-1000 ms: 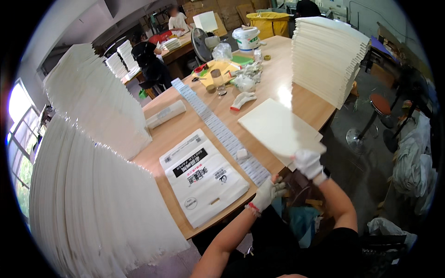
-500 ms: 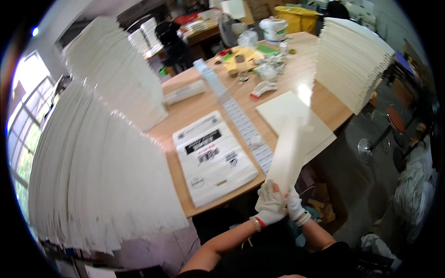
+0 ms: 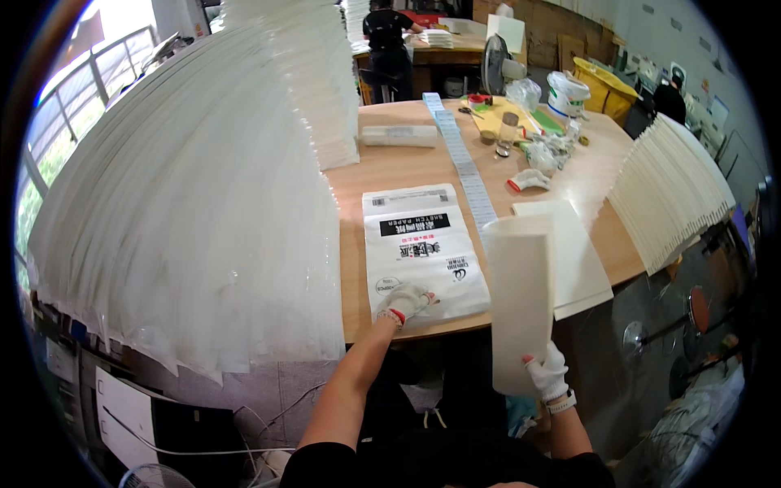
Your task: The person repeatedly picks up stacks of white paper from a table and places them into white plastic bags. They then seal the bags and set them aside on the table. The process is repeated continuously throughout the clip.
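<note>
A flat white printed plastic bag [image 3: 419, 232] lies on the table before me. My left hand [image 3: 409, 301], in a white glove with bare fingertips, is down on the bag's near end, its fingers bunched on the plastic. My right hand [image 3: 547, 372], gloved alike, grips the lower right edge of a sheaf of white paper [image 3: 521, 301]. The sheaf stands upright and slightly curved at the table's front edge. Behind it a flat stack of white sheets [image 3: 573, 260] rests on the table, partly hidden by the sheaf.
Tall piles of white packs [image 3: 203, 203] rise on the left, and a stack of paper [image 3: 671, 195] stands at right. A label strip [image 3: 468, 167], a clear-wrapped roll [image 3: 399, 136], a loose glove [image 3: 530, 180] and a white bucket [image 3: 567, 93] are on the table. A person [image 3: 386, 41] works beyond.
My left hand has left the sheaf and moved left onto the bag. The right hand alone holds the sheaf, now more upright. My view has swung left.
</note>
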Motion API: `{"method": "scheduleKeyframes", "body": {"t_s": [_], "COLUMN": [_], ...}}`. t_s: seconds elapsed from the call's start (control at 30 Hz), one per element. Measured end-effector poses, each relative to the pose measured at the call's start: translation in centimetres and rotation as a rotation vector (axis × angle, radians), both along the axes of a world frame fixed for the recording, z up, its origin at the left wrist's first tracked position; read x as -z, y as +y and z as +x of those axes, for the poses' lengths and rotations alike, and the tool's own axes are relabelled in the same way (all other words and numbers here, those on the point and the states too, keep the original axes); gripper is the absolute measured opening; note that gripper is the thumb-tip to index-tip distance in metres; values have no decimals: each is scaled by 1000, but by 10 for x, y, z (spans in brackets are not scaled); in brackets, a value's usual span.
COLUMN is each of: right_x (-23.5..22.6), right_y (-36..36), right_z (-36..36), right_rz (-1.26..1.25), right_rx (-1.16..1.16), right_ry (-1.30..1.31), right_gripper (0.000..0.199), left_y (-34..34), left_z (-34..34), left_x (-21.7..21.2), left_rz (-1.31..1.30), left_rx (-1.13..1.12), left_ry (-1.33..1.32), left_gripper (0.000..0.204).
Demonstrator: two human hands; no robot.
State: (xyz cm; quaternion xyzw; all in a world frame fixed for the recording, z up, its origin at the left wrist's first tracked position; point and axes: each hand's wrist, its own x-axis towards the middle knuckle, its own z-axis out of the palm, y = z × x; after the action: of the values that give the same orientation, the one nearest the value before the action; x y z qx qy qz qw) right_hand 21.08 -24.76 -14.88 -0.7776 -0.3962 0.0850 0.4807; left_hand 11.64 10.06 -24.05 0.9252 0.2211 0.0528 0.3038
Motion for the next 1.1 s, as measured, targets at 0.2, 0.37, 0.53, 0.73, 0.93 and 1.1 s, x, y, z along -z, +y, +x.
{"method": "scheduleKeyframes", "body": {"t_s": [0.2,0.37,0.53,0.73,0.93,1.1], "right_x": [-3,-25,-52,-69,-32,-54], "right_y": [25,40,33,30,76,77], "right_z": [-20,-25,-28,-18,-5,4], "right_rz": [-780,-1149,-899,-708,-1083,-1107], "right_rx": [-242,-227,-360,-162,-231,-280], "right_ry": [-157,37,-178,-279,-240,-227], "right_gripper": [38,44,39,36,38,41], "left_y": [35,52,75,48,65,52], "left_z": [36,50,68,54,60,47], "left_x": [-66,-90,21,3,-84,-123], "left_rz": [-110,-472,202,101,-468,-102], "left_rx": [61,-179,69,219,-89,30], "left_ry": [147,-135,-446,-149,-232,-476], "left_gripper": [30,31,27,28,23,16]}}
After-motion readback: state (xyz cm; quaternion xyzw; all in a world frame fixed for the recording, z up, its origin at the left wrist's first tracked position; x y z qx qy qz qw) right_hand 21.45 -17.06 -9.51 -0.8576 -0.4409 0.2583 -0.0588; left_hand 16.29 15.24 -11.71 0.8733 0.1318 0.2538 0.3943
